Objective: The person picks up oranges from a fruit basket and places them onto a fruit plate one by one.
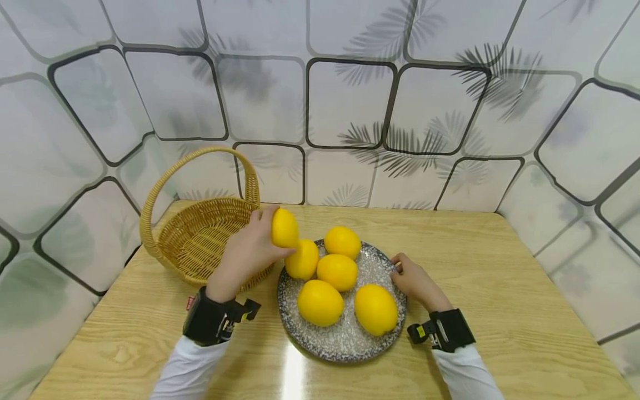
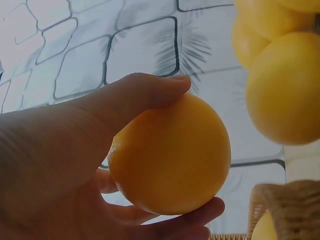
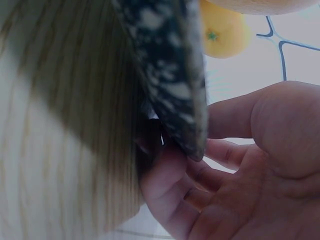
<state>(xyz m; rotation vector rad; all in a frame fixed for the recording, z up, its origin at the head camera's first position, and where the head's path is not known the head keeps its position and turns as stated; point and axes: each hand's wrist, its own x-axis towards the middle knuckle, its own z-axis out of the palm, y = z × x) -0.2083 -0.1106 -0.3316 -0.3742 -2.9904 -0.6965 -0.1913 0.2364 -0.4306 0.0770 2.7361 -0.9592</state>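
My left hand (image 1: 264, 238) grips a yellow lemon (image 1: 284, 228), lifted just above the left edge of a speckled grey plate (image 1: 345, 339) and close to the wicker basket (image 1: 200, 239). In the left wrist view the thumb lies over the lemon (image 2: 170, 155) and the fingers (image 2: 200, 212) cup it from below. Several more lemons (image 1: 339, 271) lie on the plate. My right hand (image 1: 406, 275) holds the plate's right rim. In the right wrist view its fingers (image 3: 170, 170) curl round the rim (image 3: 170, 75).
The wicker basket with a tall handle (image 1: 175, 172) stands at the table's back left and looks empty. The wooden table (image 1: 500, 289) is hemmed in by patterned white walls (image 1: 350, 100) at the back and both sides.
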